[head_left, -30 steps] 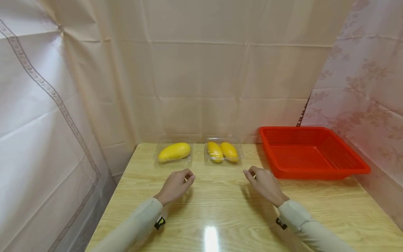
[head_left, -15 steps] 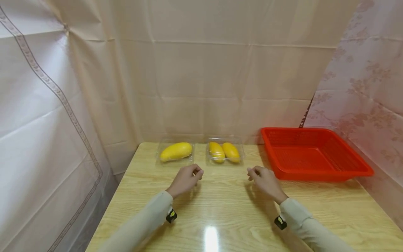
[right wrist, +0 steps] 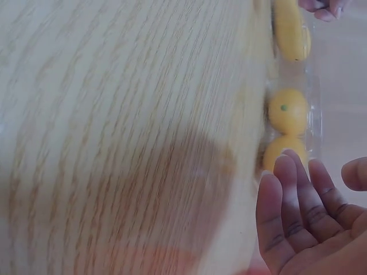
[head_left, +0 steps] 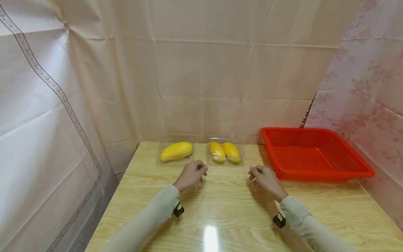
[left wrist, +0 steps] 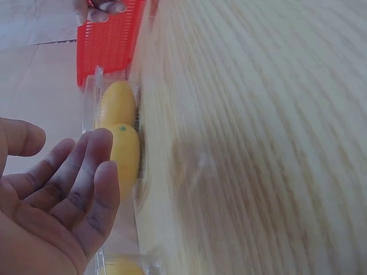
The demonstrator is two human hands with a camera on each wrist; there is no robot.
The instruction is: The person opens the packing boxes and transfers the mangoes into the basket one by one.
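My left hand (head_left: 190,174) hovers over the table in front of the two clear plastic boxes, fingers loosely bent and holding nothing. Across from it, my right hand (head_left: 267,182) hangs relaxed near the red basket, also with nothing in it. One large yellow mango (head_left: 177,151) lies in the left box (head_left: 191,159). The right box (head_left: 225,139) contains two smaller mangoes (head_left: 217,152), side by side. Both wrist views show gently bent fingers (left wrist: 106,192), with thumb and fingertips apart. Neither hand touches a box.
A red plastic basket (head_left: 318,176) with perforated walls stands at the back right of the wooden table (head_left: 226,210). Beige cloth (head_left: 201,77) hangs behind the table. Pale cloth hangs (head_left: 47,115) at the left, and floral cloth (head_left: 377,84) at the right.
My left hand has moved right and slightly forward, towards the space before the right box. My right hand has shifted only a little. The boxes and basket stay in place.
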